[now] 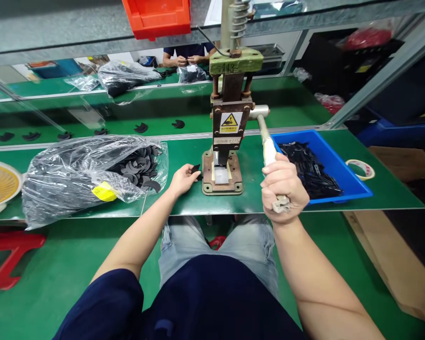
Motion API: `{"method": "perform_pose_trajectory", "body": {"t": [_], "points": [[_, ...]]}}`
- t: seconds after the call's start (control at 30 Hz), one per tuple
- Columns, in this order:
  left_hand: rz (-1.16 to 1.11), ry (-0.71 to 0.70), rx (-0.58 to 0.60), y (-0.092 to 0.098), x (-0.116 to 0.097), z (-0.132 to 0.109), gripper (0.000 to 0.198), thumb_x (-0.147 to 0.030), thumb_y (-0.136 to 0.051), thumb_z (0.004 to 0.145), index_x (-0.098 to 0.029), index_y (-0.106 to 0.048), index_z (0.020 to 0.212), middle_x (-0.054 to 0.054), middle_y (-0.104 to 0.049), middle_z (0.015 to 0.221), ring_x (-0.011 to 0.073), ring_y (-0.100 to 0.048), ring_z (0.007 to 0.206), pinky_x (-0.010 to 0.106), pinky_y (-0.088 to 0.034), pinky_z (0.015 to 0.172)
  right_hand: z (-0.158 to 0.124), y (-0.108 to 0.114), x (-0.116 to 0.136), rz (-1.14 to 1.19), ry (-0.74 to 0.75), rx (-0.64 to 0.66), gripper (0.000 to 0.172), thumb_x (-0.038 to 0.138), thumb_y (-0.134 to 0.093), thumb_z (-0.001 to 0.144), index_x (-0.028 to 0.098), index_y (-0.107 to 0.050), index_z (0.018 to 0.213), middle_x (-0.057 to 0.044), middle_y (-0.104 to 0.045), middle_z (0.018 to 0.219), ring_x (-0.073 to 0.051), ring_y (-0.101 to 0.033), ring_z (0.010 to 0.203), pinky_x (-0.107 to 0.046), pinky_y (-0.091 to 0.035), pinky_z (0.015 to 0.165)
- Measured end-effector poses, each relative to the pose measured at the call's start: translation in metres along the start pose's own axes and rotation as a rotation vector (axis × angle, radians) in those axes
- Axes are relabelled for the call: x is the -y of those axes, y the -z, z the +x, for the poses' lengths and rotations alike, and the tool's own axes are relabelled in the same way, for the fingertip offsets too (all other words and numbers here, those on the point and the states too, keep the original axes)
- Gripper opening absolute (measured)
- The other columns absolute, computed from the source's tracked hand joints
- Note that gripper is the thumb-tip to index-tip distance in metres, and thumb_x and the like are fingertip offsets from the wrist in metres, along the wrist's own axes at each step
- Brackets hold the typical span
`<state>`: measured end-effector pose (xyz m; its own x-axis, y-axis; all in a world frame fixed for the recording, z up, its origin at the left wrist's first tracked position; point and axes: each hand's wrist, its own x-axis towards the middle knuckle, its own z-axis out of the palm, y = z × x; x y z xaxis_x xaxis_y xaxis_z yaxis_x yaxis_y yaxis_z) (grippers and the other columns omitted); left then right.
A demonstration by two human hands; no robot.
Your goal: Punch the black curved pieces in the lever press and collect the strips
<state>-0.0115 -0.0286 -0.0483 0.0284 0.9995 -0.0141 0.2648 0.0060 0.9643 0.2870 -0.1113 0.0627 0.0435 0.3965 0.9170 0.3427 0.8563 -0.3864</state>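
Two hands are at work on a small manual lever press [230,123] bolted to the green counter [184,200]. The left hand [182,179] pinches a black crescent-shaped piece [196,168] between thumb and fingertips, just beside the left edge of the press's base plate [222,177] and not yet under the ram. The right hand [283,186] is clenched in a full fist around the lever handle [267,141], low down near its end, where the tape wrap gives grip.

The piece looks thin, flat and very light, probably a slightly flexible cut part. A light pinch at one tip of the crescent should be enough, while squeezing hard could bend it. The lever looks like rigid steel and seems best gripped far from the pivot.

Left of the press lies a clear plastic bag [74,174] full of the same crescents, its mouth open toward the left hand. To the right, a blue bin [340,198] holds dark strip-like parts, with a tape roll [360,169] beside it. More crescents [140,127] lie spaced along the belt behind, and across it a co-worker's hands [187,60] are busy with something small.
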Motion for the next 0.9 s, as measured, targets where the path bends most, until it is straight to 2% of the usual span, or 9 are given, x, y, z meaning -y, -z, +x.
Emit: {"method": "perform_pose_trajectory", "body": {"t": [0.1, 0.17, 0.23, 0.33, 0.4, 0.53, 0.63, 0.8, 0.9], "points": [[-0.027, 0.059, 0.013, 0.003, -0.002, 0.0, 0.043, -0.056, -0.081, 0.087, -0.019, -0.059, 0.091, 0.0, -0.068, 0.076, 0.0121, -0.068, 0.063, 0.024, -0.056, 0.062, -0.001, 0.0, -0.001, -0.006, 0.003, -0.002, 0.017, 0.034, -0.07, 0.088, 0.029, -0.059, 0.075, 0.004, -0.066, 0.071, -0.021, -0.074, 0.092, -0.065, -0.057, 0.118], [0.024, 0.08, 0.045, 0.007, -0.01, 0.005, 0.042, -0.057, -0.075, 0.093, -0.019, -0.058, 0.094, -0.002, -0.065, 0.067, 0.0098, -0.062, 0.05, 0.021, -0.048, 0.051, -0.002, 0.0, -0.001, -0.001, 0.006, -0.001, 0.017, 0.032, -0.07, 0.088, 0.028, -0.059, 0.075, 0.004, -0.066, 0.072, -0.02, -0.074, 0.092, -0.065, -0.055, 0.12], [0.009, 0.114, 0.128, 0.01, -0.021, 0.011, 0.037, -0.054, -0.07, 0.1, -0.019, -0.056, 0.098, -0.004, -0.062, 0.062, 0.0092, -0.058, 0.044, 0.02, -0.044, 0.045, -0.002, 0.0, -0.002, 0.011, 0.008, 0.001, 0.016, 0.03, -0.07, 0.088, 0.028, -0.059, 0.076, 0.005, -0.067, 0.073, -0.019, -0.073, 0.094, -0.063, -0.055, 0.121], [-0.12, 0.193, 0.303, 0.004, -0.04, 0.022, 0.03, -0.043, -0.071, 0.102, -0.018, -0.054, 0.103, -0.002, -0.067, 0.069, 0.0113, -0.067, 0.053, 0.022, -0.053, 0.052, -0.002, 0.0, -0.004, 0.025, 0.021, 0.004, 0.014, 0.029, -0.07, 0.087, 0.028, -0.06, 0.077, 0.006, -0.066, 0.074, -0.017, -0.072, 0.095, -0.058, -0.055, 0.122], [-0.136, 0.224, 0.364, -0.004, -0.048, 0.029, 0.028, -0.036, -0.073, 0.102, -0.017, -0.053, 0.104, -0.001, -0.069, 0.071, 0.0124, -0.07, 0.057, 0.023, -0.058, 0.057, -0.002, 0.001, -0.006, 0.035, 0.037, 0.007, 0.014, 0.028, -0.07, 0.085, 0.027, -0.059, 0.077, 0.006, -0.067, 0.075, -0.017, -0.072, 0.096, -0.058, -0.055, 0.121], [-0.044, 0.219, 0.353, -0.02, -0.056, 0.039, 0.025, -0.029, -0.073, 0.103, -0.019, -0.05, 0.1, -0.002, -0.066, 0.062, 0.0122, -0.068, 0.052, 0.022, -0.054, 0.054, -0.003, 0.002, -0.008, 0.055, 0.063, 0.022, 0.013, 0.023, -0.071, 0.084, 0.025, -0.06, 0.078, 0.005, -0.069, 0.078, -0.017, -0.073, 0.099, -0.059, -0.054, 0.12], [-0.008, 0.203, 0.411, -0.028, -0.059, 0.046, 0.026, -0.03, -0.072, 0.103, -0.02, -0.049, 0.101, -0.004, -0.064, 0.058, 0.0116, -0.065, 0.048, 0.02, -0.051, 0.051, -0.003, 0.003, -0.008, 0.058, 0.067, 0.029, 0.014, 0.022, -0.072, 0.084, 0.024, -0.06, 0.077, 0.005, -0.069, 0.079, -0.017, -0.073, 0.101, -0.058, -0.054, 0.12], [0.057, 0.185, 0.478, -0.034, -0.067, 0.054, 0.03, -0.034, -0.077, 0.1, -0.019, -0.051, 0.106, -0.004, -0.062, 0.056, 0.0116, -0.061, 0.043, 0.019, -0.043, 0.045, -0.002, 0.002, -0.007, 0.067, 0.078, 0.023, 0.013, 0.021, -0.073, 0.084, 0.024, -0.062, 0.078, 0.005, -0.069, 0.078, -0.017, -0.072, 0.099, -0.058, -0.053, 0.12], [0.122, 0.225, 0.489, -0.037, -0.074, 0.058, 0.028, -0.03, -0.078, 0.099, -0.019, -0.052, 0.104, -0.003, -0.064, 0.058, 0.0116, -0.062, 0.043, 0.019, -0.044, 0.045, -0.001, 0.001, -0.006, 0.07, 0.081, 0.021, 0.01, 0.022, -0.071, 0.085, 0.025, -0.063, 0.08, 0.005, -0.068, 0.077, -0.017, -0.073, 0.099, -0.058, -0.053, 0.119]]}}
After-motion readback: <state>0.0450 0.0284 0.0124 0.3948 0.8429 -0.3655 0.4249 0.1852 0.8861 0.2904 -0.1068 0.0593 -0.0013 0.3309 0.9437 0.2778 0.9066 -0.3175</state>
